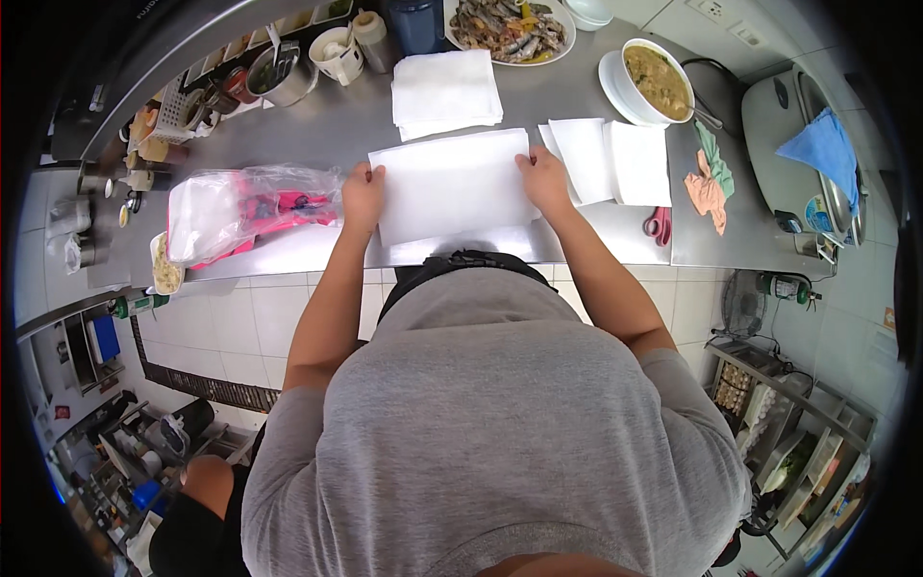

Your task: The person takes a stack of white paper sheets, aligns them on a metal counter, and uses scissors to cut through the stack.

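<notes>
White sheet (456, 189), pink package (210, 219) left, scissors (659, 227) right

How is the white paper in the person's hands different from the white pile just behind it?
The held paper is gripped at its sides by the left hand and right hand; no hand touches the back pile.
The held paper looks wider than the back pile.
The held paper is nearer the person's body; the back pile is farther away.
Both are white.
</notes>
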`<state>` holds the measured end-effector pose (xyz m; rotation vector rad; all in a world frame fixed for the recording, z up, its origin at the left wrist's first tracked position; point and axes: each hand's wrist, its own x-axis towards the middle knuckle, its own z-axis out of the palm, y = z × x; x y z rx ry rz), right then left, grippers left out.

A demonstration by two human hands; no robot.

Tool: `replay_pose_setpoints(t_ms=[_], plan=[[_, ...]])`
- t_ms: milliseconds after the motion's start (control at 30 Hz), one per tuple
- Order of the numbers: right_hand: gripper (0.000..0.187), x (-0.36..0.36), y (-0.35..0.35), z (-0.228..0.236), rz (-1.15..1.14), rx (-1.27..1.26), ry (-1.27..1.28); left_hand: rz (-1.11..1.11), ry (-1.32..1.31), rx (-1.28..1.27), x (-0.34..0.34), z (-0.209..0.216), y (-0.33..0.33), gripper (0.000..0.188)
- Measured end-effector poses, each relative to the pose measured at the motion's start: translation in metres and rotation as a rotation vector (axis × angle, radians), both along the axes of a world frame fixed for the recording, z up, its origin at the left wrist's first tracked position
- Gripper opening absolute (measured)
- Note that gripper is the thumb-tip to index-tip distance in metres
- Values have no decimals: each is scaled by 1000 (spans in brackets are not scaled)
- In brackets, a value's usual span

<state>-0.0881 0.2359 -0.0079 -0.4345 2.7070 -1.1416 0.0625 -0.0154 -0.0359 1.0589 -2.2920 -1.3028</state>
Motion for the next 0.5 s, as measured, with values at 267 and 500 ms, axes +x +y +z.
replay_pose_setpoints(t_ms=[267, 500], plan=[[27, -7, -5, -8, -30, 40, 24, -12, -43, -243, -4, 8, 6, 24], [25, -2, -7, 4, -45, 104, 1, -27, -124, -579, -6, 33, 39, 36]])
